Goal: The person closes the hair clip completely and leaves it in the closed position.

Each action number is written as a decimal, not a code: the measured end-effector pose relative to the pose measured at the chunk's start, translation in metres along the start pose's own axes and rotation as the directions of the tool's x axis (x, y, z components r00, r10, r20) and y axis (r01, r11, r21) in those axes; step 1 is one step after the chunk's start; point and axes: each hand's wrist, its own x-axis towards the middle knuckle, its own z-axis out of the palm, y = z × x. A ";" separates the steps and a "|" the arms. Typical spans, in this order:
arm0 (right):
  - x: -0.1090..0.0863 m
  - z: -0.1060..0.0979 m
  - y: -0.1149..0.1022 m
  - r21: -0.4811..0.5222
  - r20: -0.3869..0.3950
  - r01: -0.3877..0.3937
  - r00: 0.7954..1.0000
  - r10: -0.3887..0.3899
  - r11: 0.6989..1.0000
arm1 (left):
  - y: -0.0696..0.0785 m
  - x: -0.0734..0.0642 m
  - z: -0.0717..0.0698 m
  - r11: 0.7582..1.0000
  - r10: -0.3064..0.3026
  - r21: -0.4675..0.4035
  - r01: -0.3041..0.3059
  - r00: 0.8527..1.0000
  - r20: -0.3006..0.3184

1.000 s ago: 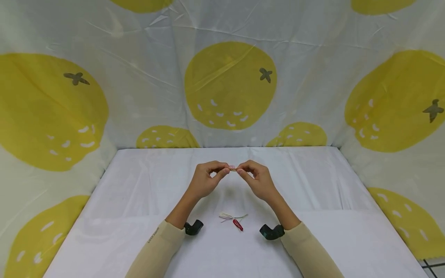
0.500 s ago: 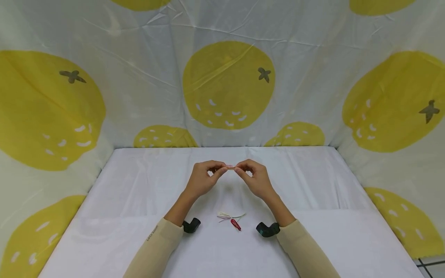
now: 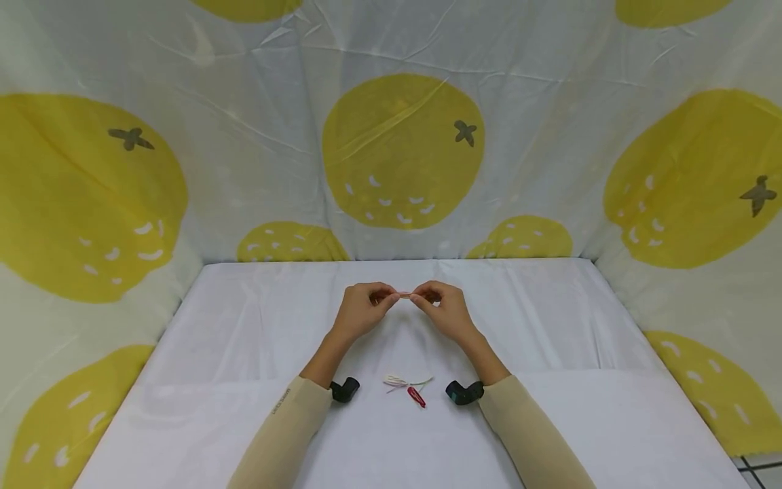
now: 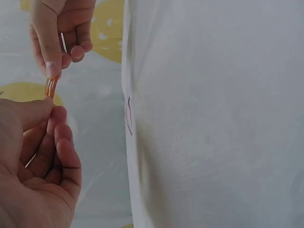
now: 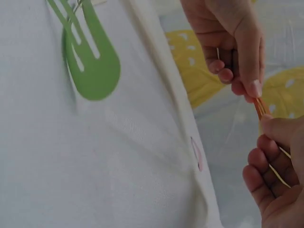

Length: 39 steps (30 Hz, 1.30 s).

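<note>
Above the far part of the white table, both hands pinch one small slotted orange hair clip (image 4: 51, 87) between thumbs and fingertips. My left hand (image 3: 360, 311) holds one end and my right hand (image 3: 447, 312) the other. Their fingertips nearly meet, so only a short middle stretch of the clip shows, and its ends are hidden. In both wrist views the other fingers are curled loosely. Close by the hands, a pink hair clip (image 5: 197, 154) lies near the table's far edge.
Nearer the body lie a red hair clip (image 3: 417, 396) and several pale clips (image 3: 398, 381). A slotted green clip (image 5: 97, 71) looms large in the right wrist view. Behind the white table (image 3: 256, 421) hangs a cloth with yellow fruit (image 3: 403, 149).
Both wrists have shifted slightly inward and away from the body. The fingertips have drawn a little closer together on the orange clip. The clips on the table have not moved.
</note>
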 end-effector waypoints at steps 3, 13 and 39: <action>0.005 0.002 0.010 -0.048 0.020 0.000 1.000 0.001 0.999 | -0.004 0.003 0.003 1.000 -0.024 -0.004 0.024 1.000 0.013; 0.012 0.010 0.026 -0.134 0.069 -0.019 0.997 0.028 0.991 | -0.013 0.011 0.006 0.996 -0.093 0.015 0.092 0.993 0.067; 0.024 0.022 0.039 -0.246 0.119 -0.082 0.986 0.114 0.966 | -0.025 0.026 0.014 0.978 -0.140 0.173 0.116 0.981 0.134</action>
